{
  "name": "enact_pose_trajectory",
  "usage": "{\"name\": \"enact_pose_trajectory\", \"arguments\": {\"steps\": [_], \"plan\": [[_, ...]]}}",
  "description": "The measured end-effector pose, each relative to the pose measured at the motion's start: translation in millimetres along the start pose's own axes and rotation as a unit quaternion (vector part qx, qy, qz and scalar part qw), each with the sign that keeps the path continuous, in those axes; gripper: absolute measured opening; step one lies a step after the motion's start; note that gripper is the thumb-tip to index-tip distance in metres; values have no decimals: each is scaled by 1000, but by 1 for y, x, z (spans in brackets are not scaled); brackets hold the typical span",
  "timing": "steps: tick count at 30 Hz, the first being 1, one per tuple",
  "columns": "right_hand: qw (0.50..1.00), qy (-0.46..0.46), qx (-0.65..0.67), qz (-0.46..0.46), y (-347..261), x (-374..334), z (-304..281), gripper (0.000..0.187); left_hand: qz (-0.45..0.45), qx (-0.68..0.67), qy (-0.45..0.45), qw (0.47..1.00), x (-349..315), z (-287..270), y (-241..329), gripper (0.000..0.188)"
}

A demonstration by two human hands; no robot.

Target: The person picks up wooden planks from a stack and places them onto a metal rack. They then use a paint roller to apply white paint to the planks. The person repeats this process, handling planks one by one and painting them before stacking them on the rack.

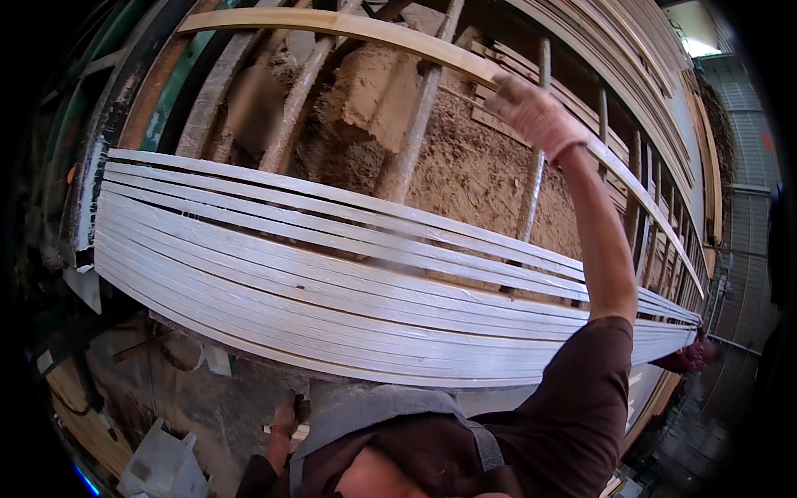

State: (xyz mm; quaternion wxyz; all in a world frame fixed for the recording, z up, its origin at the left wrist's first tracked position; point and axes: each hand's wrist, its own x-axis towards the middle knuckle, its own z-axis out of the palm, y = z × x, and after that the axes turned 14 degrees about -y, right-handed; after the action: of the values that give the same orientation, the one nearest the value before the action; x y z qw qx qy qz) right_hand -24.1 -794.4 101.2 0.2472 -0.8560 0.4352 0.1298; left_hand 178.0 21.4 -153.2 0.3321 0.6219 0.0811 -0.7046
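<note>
My right hand (538, 118), in a pale pink glove, reaches far out over the rack. It is closed around a long bare wooden strip (398, 39) that lies across the bars; the fingertips are slightly blurred. On the near side, several long white-coated strips (332, 307) lie side by side, with narrow gaps between the farther ones. My left hand (287, 415) hangs low beside my body, away from the strips. Its fingers are partly hidden, and a light piece of wood shows close to it.
Rusty metal bars (415, 137) cross a pit of sawdust (473, 174) with wood offcuts. Stacked boards (614, 50) line the far side. At the right end, another person's dark red glove (699, 353) is beside the white strips. A grey plastic container (162, 465) stands lower left.
</note>
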Motion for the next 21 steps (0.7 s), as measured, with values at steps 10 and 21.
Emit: {"name": "enact_pose_trajectory", "arguments": {"steps": [10, 21], "plan": [[817, -537, 181, 113, -4, -64, 111, 74, -57, -183, -7, 981, 20, 7, 46, 55], [811, -540, 224, 10, -7, -68, 114, 69, -54, -88, 52, 993, 20, 42, 8, 48]]}}
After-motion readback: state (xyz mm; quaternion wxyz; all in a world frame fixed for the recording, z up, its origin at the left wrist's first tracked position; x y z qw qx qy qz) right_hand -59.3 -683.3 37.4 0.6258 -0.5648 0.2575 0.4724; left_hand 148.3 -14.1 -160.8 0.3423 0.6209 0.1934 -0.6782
